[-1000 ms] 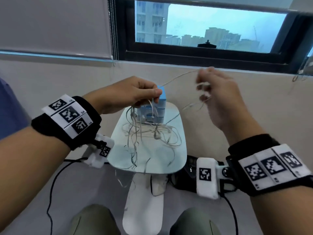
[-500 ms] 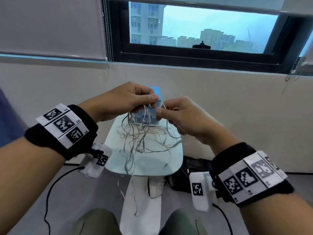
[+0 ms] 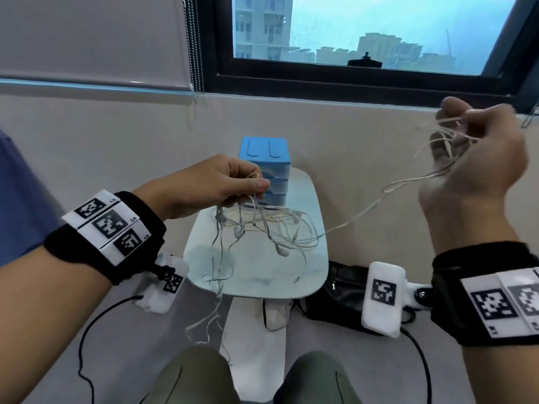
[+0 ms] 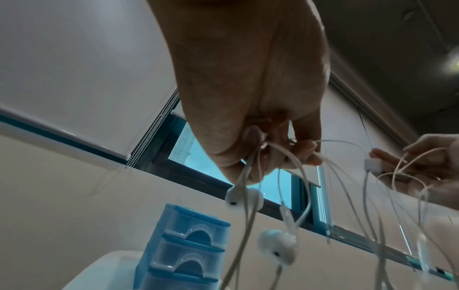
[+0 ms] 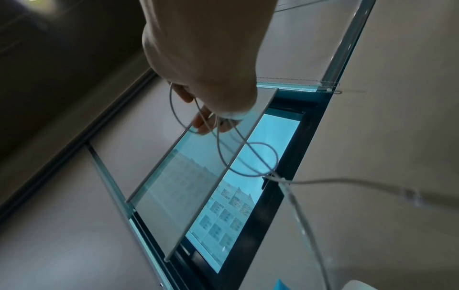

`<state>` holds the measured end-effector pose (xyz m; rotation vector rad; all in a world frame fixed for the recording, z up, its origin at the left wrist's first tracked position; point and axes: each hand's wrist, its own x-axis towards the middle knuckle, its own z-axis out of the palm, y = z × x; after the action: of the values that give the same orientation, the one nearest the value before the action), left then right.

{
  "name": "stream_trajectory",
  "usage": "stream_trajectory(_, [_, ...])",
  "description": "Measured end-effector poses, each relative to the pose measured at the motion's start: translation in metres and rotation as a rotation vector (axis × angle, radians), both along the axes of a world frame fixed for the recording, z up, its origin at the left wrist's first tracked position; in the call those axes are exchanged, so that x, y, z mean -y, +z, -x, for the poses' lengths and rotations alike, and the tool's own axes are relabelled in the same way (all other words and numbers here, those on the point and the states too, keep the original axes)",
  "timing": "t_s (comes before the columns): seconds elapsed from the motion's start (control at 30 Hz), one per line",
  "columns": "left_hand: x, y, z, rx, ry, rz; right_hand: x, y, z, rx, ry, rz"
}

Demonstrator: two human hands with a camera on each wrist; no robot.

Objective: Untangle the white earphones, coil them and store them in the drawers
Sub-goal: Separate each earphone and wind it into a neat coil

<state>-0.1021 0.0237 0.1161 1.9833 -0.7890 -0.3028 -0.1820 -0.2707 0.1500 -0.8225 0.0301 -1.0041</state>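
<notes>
**Earphones strung between two raised hands**

Earphones (image 3: pixel 264 225), thin white rubbery cords with smooth rounded buds, hang in a loose tangle from the left hand (image 3: pixel 210 182). That hand is curled round several strands, thumb and fingertips pinching them together; in the left wrist view two glossy buds (image 4: pixel 244 197) dangle just below its fingers, and more cords trail down past them. Long limp ends fall under the hand to the table (image 3: pixel 309 281) and over its near edge.

One strand runs from the tangle up and across to the right hand (image 3: pixel 472 167), which is held higher and well out to the right. Its fingers are bent round a few small round loops of cord; the right wrist view shows thin wire circles hanging from the fingertips (image 5: pixel 203 119). A small white blocky piece on the cord sits by this hand in the left wrist view (image 4: pixel 373 165).

Just beyond the left hand stand the drawers (image 3: pixel 267 167), a small blue plastic tower with a ridged lid and translucent fronts with arched cut-outs. It rests on the far end of the pale, glossy, round-cornered table. Below the right wrist, a black bag (image 3: pixel 344 295) lies on the grey floor.
</notes>
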Motion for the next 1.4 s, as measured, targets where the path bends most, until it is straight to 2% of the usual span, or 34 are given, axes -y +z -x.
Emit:
stream_trajectory(0.1, [-0.001, 0.001, -0.002, 0.007, 0.033, 0.046, -0.001, -0.01, 0.003, 0.03, 0.077, 0.066])
stream_trajectory(0.13, [-0.001, 0.003, -0.002, 0.009, 0.046, 0.068, -0.002, -0.015, 0.003, -0.045, 0.071, 0.127])
stream_trajectory(0.23, [0.001, 0.006, 0.001, -0.004, 0.074, 0.159, 0.002, -0.043, -0.003, -0.427, -0.023, 0.449])
stream_trajectory(0.3, [0.002, 0.006, 0.004, -0.013, 0.073, 0.228, 0.001, -0.067, -0.009, -0.645, -0.001, 0.659])
stream_trajectory(0.37, [0.003, 0.003, 0.008, -0.027, 0.071, 0.291, -0.001, -0.09, -0.012, -0.841, 0.1, 0.839])
stream_trajectory(0.43, [0.004, -0.003, 0.013, -0.054, 0.07, 0.359, -0.012, -0.11, -0.012, -0.988, 0.278, 1.023])
stream_trajectory(0.53, [0.006, -0.016, 0.02, -0.1, 0.069, 0.432, -0.033, -0.12, -0.011, -1.0, 0.494, 1.236])
stream_trajectory(0.6, [0.009, -0.028, 0.025, -0.115, 0.083, 0.455, -0.048, -0.119, -0.006, -0.886, 0.653, 1.185])
stream_trajectory(0.67, [0.012, -0.041, 0.029, -0.125, 0.109, 0.465, -0.066, -0.12, 0.003, -0.7, 0.869, 0.971])
stream_trajectory(0.73, [0.014, -0.053, 0.031, -0.128, 0.14, 0.47, -0.082, -0.128, 0.007, -0.584, 0.988, 0.868])
stream_trajectory(0.87, [0.011, -0.071, 0.035, -0.131, 0.199, 0.468, -0.098, -0.142, 0.007, -0.561, 0.874, 0.91])
stream_trajectory(1.1, [0.004, -0.079, 0.039, -0.101, 0.229, 0.35, -0.084, -0.137, 0.006, -0.538, 0.824, 0.755])
stream_trajectory(1.17, [0.002, -0.076, 0.04, -0.085, 0.247, 0.235, -0.08, -0.137, 0.006, -0.537, 0.837, 0.745])
stream_trajectory(1.27, [-0.002, -0.072, 0.041, -0.046, 0.25, -0.035, -0.072, -0.141, 0.004, -0.574, 0.789, 0.755])
stream_trajectory(1.4, [-0.005, -0.072, 0.04, -0.02, 0.299, -0.059, -0.07, -0.148, 0.006, -0.615, 0.821, 0.717])
